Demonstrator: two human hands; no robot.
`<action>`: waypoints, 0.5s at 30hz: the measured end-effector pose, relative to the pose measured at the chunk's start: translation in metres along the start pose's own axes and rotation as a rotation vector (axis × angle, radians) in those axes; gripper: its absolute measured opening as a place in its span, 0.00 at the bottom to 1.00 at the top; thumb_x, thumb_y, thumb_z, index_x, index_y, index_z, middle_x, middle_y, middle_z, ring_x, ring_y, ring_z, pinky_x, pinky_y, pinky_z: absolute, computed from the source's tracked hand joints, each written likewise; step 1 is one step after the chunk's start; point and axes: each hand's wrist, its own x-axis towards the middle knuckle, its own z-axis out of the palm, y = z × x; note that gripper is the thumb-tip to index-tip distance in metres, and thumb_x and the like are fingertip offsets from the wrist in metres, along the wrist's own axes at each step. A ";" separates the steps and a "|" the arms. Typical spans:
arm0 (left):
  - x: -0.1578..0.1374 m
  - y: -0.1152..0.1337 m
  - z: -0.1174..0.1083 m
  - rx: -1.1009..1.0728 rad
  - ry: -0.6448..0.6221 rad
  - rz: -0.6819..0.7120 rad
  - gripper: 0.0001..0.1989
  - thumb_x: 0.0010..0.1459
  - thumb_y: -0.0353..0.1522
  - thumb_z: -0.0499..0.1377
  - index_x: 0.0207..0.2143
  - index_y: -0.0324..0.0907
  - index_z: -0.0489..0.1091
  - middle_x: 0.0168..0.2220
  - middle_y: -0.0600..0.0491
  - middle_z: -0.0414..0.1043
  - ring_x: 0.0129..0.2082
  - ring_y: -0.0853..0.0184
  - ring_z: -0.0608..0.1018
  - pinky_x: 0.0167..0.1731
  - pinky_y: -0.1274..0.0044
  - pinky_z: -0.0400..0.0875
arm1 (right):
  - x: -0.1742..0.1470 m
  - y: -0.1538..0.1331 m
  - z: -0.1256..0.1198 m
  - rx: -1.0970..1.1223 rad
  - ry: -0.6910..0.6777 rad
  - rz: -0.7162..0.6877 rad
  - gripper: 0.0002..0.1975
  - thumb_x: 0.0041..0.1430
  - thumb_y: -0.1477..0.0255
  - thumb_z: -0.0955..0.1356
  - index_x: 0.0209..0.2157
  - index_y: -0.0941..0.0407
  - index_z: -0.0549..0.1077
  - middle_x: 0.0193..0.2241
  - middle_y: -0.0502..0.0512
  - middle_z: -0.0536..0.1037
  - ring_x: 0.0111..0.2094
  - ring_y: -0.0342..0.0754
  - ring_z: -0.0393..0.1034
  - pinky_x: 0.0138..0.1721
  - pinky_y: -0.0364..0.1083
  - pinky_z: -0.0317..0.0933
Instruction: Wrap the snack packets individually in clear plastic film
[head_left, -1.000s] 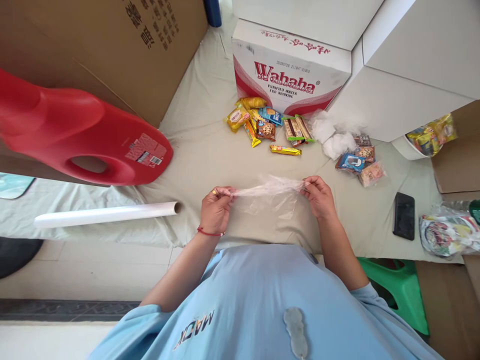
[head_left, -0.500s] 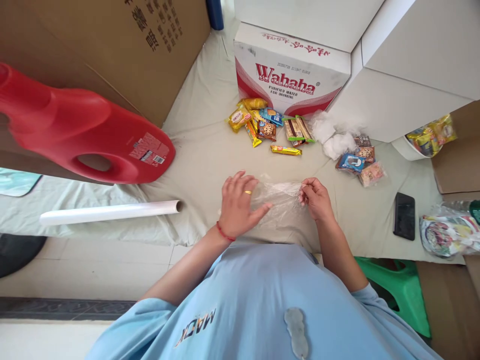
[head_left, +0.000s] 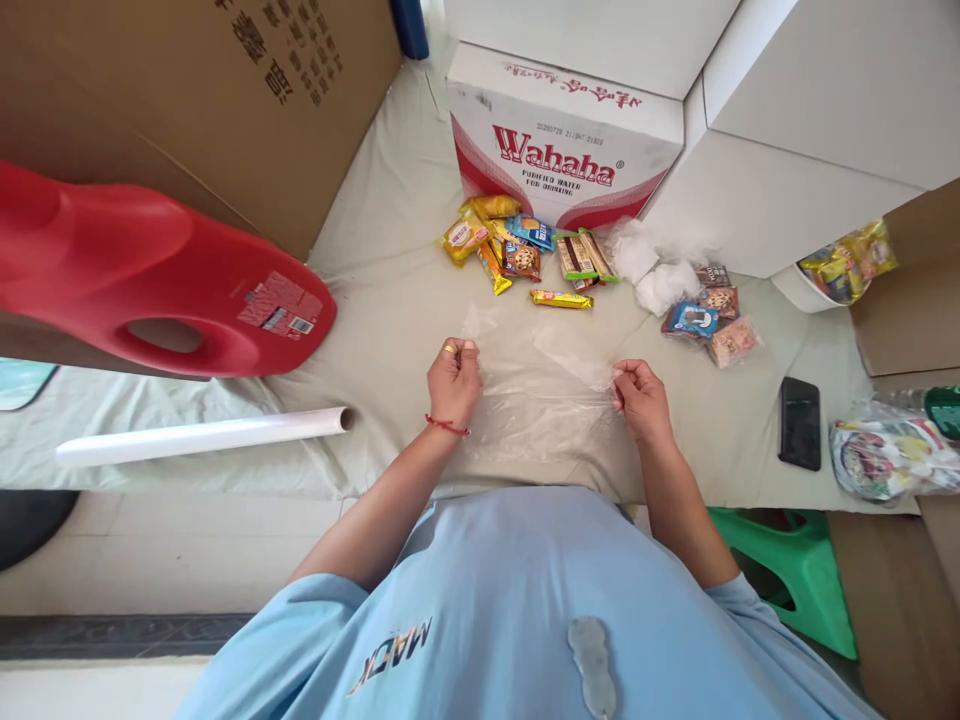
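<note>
A sheet of clear plastic film (head_left: 544, 410) is stretched between my two hands, just above the cloth-covered table. My left hand (head_left: 454, 385) is closed in a pinch on its left edge. On the opposite side, my right hand (head_left: 641, 400) grips the bunched right edge between thumb and fingers. Beyond the film lies a yellow wrapped snack bar (head_left: 561, 299). Behind that is a pile of wrapped snacks (head_left: 521, 258), with green-edged packets (head_left: 581, 256) beside it. To the right, crumpled white film bundles (head_left: 666, 287) touch more wrapped snacks (head_left: 691, 320).
A roll of film (head_left: 202, 438) and a big red jug (head_left: 172, 290) are at left, by a cardboard box (head_left: 300, 150). A Wahaha carton (head_left: 562, 150) stands behind. A phone (head_left: 800, 423), a white bowl (head_left: 806, 288) and a green stool (head_left: 802, 570) are at right.
My left hand, spread over the film before, has closed on its left edge and moved slightly left. The film is spread wider. My right hand keeps its hold; the whole view has shifted a little.
</note>
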 end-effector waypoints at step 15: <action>-0.035 -0.004 -0.004 0.793 -0.276 0.534 0.22 0.72 0.38 0.49 0.60 0.42 0.73 0.64 0.41 0.73 0.70 0.50 0.67 0.70 0.49 0.49 | 0.009 0.013 -0.008 -0.379 -0.054 -0.073 0.20 0.63 0.49 0.65 0.35 0.52 0.72 0.26 0.51 0.74 0.25 0.47 0.66 0.28 0.46 0.61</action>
